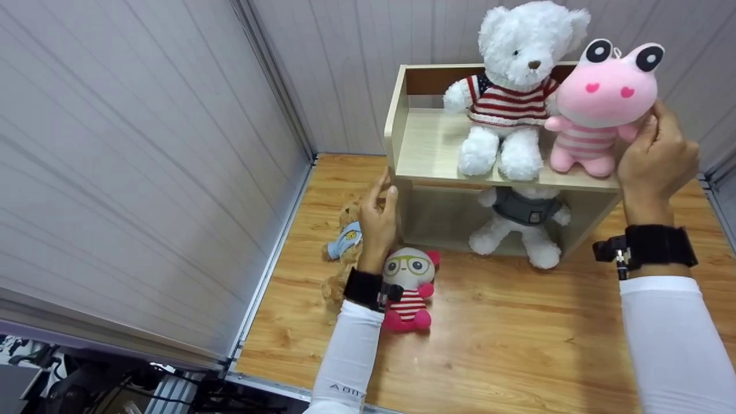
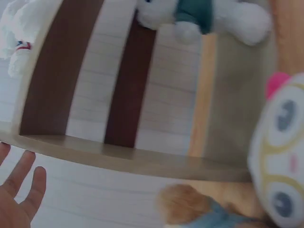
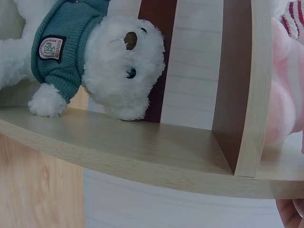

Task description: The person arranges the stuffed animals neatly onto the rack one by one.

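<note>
In the head view, a pink frog plush (image 1: pixel 606 100) with a striped body sits on the upper shelf at the right. My right hand (image 1: pixel 658 152) is at its side, fingers curled, thumb and forefinger gripping near its head and arm; the fingertips are partly hidden. Beside the frog sits a white teddy bear (image 1: pixel 512 103) in a striped sweater. My left hand (image 1: pixel 378 221) touches the outer left side of the wooden shelf unit (image 1: pixel 428 146) with fairly straight fingers. On the lower level sits another white bear (image 3: pixel 121 66) in a dark green sweater.
On the floor by my left forearm lie a pink and white doll (image 1: pixel 409 305) with yellow glasses and a brown teddy bear (image 1: pixel 345 241) in blue, partly hidden. Pale wall panels (image 1: pixel 144 144) stand at the left and back. Dark cables (image 1: pixel 115 385) lie at the lower left.
</note>
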### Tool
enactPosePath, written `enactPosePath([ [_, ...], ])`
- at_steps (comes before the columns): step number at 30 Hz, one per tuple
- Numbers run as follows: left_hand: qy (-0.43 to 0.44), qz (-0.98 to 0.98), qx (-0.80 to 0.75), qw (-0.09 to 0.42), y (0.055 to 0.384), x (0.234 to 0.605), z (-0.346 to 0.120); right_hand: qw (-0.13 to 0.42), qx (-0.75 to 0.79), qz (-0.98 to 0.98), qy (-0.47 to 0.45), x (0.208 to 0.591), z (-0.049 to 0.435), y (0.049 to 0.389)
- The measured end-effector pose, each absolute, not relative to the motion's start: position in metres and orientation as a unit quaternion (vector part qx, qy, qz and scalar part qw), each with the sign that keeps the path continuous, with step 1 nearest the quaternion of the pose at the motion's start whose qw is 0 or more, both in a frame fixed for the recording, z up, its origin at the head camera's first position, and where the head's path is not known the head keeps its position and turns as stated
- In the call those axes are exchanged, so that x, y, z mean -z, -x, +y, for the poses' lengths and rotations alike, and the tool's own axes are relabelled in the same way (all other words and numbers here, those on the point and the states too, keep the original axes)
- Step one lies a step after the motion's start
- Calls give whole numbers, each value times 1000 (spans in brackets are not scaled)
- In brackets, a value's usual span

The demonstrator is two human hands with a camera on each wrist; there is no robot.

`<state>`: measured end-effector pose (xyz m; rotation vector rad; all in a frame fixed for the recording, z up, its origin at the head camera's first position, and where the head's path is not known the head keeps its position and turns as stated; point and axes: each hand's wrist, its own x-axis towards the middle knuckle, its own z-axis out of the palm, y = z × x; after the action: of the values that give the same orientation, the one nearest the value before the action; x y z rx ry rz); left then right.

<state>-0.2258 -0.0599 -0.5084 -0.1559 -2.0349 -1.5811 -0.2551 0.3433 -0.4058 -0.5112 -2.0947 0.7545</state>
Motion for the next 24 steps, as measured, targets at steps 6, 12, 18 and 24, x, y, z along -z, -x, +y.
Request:
enactPosePath([
  [6,13,-806,538,248,208,535,-63,410,-299,-835,212,406,343,255],
  [12,13,-840,512,180,190,566,-59,411,-292,-835,219,405,344,254],
  [18,-7,-831,540,132,164,590,-56,412,-304,-834,206,406,343,254],
  [24,-7,-848,505,163,141,612,-55,414,-308,-833,198,406,344,254],
])
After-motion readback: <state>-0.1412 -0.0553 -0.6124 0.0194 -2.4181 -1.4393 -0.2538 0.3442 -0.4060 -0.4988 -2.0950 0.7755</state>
